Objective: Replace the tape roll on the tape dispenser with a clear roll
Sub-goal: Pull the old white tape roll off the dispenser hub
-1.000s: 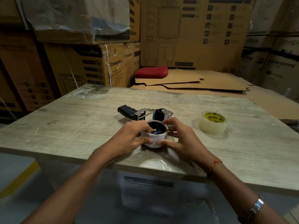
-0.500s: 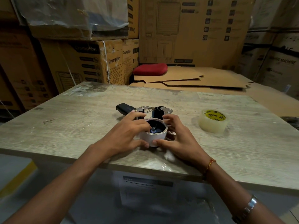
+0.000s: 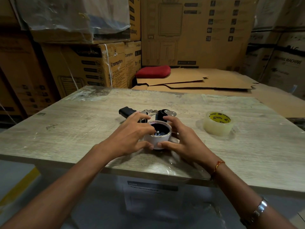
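Note:
A tape dispenser (image 3: 127,111) with a black handle and metal frame lies on its side on the wooden table (image 3: 66,129). A nearly spent white roll core (image 3: 157,139) sits on the dispenser's hub, whose metal axle shows in the middle. My left hand (image 3: 132,134) grips the core's left side, thumb low at the front and fingers over the rim. My right hand (image 3: 179,139) grips its right side the same way. A clear tape roll (image 3: 217,123) with a yellow inner label lies flat to the right, apart from both hands.
Stacked cardboard boxes (image 3: 92,66) wall in the back and left. Flattened cardboard sheets (image 3: 206,80) and a red cushion (image 3: 152,71) lie behind the table. A labelled white bin (image 3: 148,204) stands below the table's front edge.
Both hands stay on the white core. My left fingers have shifted further over its rim and the core has tilted slightly. The view has dipped a little.

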Demonstrator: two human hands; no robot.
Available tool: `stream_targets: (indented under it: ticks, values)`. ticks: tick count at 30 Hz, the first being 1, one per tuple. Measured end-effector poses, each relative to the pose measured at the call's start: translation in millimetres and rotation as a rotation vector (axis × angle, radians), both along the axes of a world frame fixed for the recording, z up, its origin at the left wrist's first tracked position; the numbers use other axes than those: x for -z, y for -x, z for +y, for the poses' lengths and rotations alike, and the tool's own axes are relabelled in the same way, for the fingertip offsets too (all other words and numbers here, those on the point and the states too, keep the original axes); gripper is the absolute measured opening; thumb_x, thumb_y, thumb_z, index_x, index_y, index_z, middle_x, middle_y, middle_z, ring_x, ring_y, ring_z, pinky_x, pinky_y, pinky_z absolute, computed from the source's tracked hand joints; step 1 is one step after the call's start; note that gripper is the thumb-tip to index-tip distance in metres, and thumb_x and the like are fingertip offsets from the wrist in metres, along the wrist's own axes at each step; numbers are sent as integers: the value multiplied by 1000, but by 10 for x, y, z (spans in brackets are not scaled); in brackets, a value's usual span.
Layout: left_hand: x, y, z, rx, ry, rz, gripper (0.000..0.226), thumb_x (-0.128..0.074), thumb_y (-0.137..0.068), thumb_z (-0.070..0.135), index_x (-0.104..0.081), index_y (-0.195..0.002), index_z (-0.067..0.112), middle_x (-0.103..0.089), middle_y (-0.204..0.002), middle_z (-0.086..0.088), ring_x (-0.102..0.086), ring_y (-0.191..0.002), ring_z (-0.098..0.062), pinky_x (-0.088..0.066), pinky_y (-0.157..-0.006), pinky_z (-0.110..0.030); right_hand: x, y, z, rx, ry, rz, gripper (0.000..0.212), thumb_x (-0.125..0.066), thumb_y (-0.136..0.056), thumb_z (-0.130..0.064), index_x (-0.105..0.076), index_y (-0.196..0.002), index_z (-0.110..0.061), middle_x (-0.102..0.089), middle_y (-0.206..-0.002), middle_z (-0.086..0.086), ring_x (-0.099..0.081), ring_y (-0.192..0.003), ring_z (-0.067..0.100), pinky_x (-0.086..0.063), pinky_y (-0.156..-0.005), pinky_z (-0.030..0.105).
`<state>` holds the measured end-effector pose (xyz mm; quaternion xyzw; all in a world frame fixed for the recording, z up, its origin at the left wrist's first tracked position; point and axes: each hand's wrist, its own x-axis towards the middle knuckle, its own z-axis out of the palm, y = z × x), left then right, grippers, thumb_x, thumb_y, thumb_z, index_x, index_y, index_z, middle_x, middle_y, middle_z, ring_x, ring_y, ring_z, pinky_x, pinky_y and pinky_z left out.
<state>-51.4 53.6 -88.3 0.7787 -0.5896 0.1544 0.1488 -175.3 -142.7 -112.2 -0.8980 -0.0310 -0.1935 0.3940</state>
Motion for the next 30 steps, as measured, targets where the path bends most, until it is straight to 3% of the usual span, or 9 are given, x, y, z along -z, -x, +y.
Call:
stream_targets:
  ticks: [4,8,10,13,18,20,22,25,30]
  values:
    - [-68,75,-4,-5,-24,21,41,-71,-85,45,-70,-117,20,-59,-138,-4,-7,-139,-8,5,-112,-27,-112,45,-81,11,315,-152,28,-78,-82,-38,-67,-104,-24,-53,-128,-6,-58,-112,13,-52,-87,27]
    - [-87,48,-34,-51,-76,43,42,-69,-85,50,-67,-119,26,-46,-147,0,-9,-146,-17,-4,-119,-35,-240,19,-131,-16,503,-133,19,-79,-84,-32,-70,-96,-21,-59,-106,-8,-54,-89,13,-47,-70,30]
    - [-73,21,-28,-63,-92,60,41,-70,-84,51,-67,-118,28,-44,-148,0,-15,-146,-23,-18,-119,-44,-279,13,-111,-20,481,-137,15,-77,-86,-30,-70,-94,-21,-57,-100,-11,-58,-84,15,-53,-68,38]
    - [-47,-45,-32,-54,-73,47,41,-70,-82,53,-67,-115,29,-46,-145,0,-23,-143,-26,-24,-115,-45,-242,21,-80,-32,394,-182,11,-76,-88,-28,-67,-95,-27,-54,-98,-17,-63,-81,14,-57,-68,41]
    - [92,-16,-10,-41,-3,17,47,-68,-80,58,-64,-116,28,-55,-135,4,-35,-133,-17,-37,-108,-47,-108,49,-119,-52,203,-112,19,-75,-88,-30,-64,-99,-19,-55,-115,-6,-62,-104,12,-61,-88,34]
    - [206,82,20,-80,62,122,58,-68,-75,64,-58,-120,29,-41,-147,6,-32,-134,-16,-38,-108,-45,-86,70,-86,-62,114,-56,24,-78,-84,-30,-60,-98,-22,-48,-128,-6,-56,-117,12,-58,-96,32]
    - [301,200,18,-131,181,370,70,-73,-68,65,-48,-125,34,-31,-151,8,-33,-135,-14,-38,-109,-43,-95,58,-44,-11,83,-19,27,-80,-82,-31,-57,-94,-26,-42,-139,-4,-50,-125,13,-56,-100,33]
    - [373,284,-42,-177,341,697,99,-88,-63,51,-27,-142,46,-44,-144,7,-51,-127,-16,-48,-105,-46,-135,-1,-21,39,-1,33,30,-83,-77,-32,-56,-88,-28,-53,-141,0,-54,-128,17,-55,-100,42]
    - [377,264,-51,-192,357,862,127,-94,-60,35,-7,-151,52,-57,-139,4,-54,-127,-13,-47,-107,-45,-115,-16,-16,59,-72,17,33,-87,-71,-33,-61,-87,-22,-65,-130,-3,-63,-119,14,-56,-97,43]
